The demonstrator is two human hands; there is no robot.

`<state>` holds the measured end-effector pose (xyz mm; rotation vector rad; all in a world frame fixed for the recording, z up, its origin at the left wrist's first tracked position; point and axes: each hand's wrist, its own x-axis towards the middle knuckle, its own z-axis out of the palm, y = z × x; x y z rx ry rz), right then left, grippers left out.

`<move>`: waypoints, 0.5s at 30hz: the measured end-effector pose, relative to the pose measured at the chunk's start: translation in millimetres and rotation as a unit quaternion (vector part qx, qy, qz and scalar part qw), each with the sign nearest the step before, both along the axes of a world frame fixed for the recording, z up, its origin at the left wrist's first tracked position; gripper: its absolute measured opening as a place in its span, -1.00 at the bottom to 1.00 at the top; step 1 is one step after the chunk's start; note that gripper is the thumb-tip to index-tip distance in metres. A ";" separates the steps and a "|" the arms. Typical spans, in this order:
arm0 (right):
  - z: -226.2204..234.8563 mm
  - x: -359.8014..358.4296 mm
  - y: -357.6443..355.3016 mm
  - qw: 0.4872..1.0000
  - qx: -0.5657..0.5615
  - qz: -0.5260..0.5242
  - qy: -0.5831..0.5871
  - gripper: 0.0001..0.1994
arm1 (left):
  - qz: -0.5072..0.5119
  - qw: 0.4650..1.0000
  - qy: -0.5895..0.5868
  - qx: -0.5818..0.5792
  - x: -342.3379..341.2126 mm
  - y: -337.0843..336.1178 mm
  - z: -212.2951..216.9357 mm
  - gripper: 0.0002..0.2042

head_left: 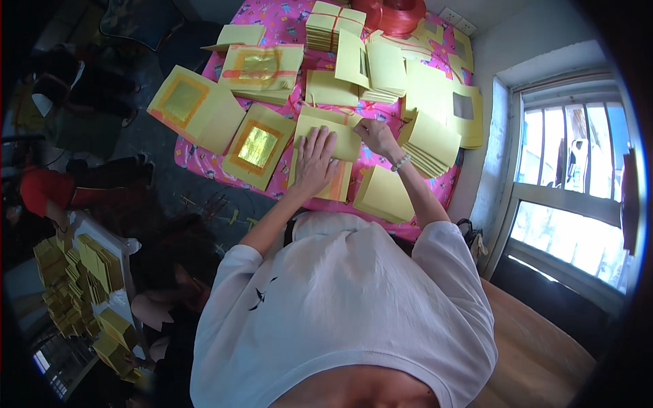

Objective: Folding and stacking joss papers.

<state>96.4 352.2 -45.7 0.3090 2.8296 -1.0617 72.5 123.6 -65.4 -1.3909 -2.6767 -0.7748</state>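
Observation:
My left hand (315,158) lies flat, fingers spread, on a folded yellow paper (345,141) at the near middle of the table. At that paper's upper right edge is my right hand (376,136), its fingers curled in a pinch and a beaded bracelet on the wrist. What the pinch holds is too small to make out; a thin reddish strip (350,112) runs close by. Partly under the folded paper sits another yellow sheet (338,187) with an orange band. To the left lies a yellow sheet with a gold foil square (257,146).
Folded yellow stacks stand right (428,144) and nearer (384,194) on the pink patterned cloth (204,163). A tied bundle (335,27) and a red coil (394,15) are at the back. A barred window (571,197) is right. At lower left, a person in red (46,190) sits near more yellow stacks (101,268).

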 end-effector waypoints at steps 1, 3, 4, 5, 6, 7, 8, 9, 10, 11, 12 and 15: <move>-2.6 -5.6 2.7 1.000 0.013 0.003 -0.005 -0.74 | 0.003 1.000 0.002 0.002 -5.0 3.4 -3.0 -0.33; -11.5 -14.5 9.4 1.000 0.029 0.006 -0.008 -0.73 | 0.003 1.000 -0.015 -0.005 -14.4 11.6 -8.8 -0.32; -16.4 -17.8 10.9 0.999 0.037 0.004 0.003 -0.76 | 0.005 1.000 -0.013 -0.003 -17.4 14.4 -11.5 -0.32; -19.5 -21.1 12.1 0.999 0.044 0.002 0.013 -0.78 | 0.009 1.000 -0.019 -0.014 -19.4 16.4 -12.6 -0.31; -22.5 -23.6 13.2 0.999 0.045 0.003 0.015 -0.78 | 0.014 0.999 -0.025 -0.026 -21.2 18.3 -13.7 -0.29; -25.8 -25.0 13.0 0.998 0.056 -0.004 0.042 -0.81 | 0.016 0.999 -0.024 -0.025 -23.3 20.9 -14.8 -0.29; -25.5 -26.5 9.7 0.995 0.067 -0.010 0.068 -0.83 | 0.018 0.999 -0.031 -0.027 -24.7 22.7 -15.7 -0.28; -20.1 -28.1 5.2 0.995 0.083 -0.011 0.051 -0.82 | 0.021 0.999 -0.039 -0.029 -26.1 24.0 -16.7 -0.27; -25.4 -32.4 2.8 0.995 0.082 -0.009 0.052 -0.82 | 0.024 0.999 -0.038 -0.029 -27.2 24.6 -17.6 -0.27; -28.7 -35.5 0.0 0.992 0.089 0.003 0.084 -0.79 | 0.025 0.998 -0.041 -0.029 -27.8 26.2 -18.0 -0.26; -31.8 -38.5 -2.2 0.988 0.096 0.015 0.116 -0.76 | 0.026 0.998 -0.044 -0.029 -28.6 27.5 -18.5 -0.24; -41.8 -47.8 -10.9 0.992 0.090 0.029 0.078 -0.72 | 0.020 0.998 -0.051 -0.029 -31.4 29.6 -20.0 -0.26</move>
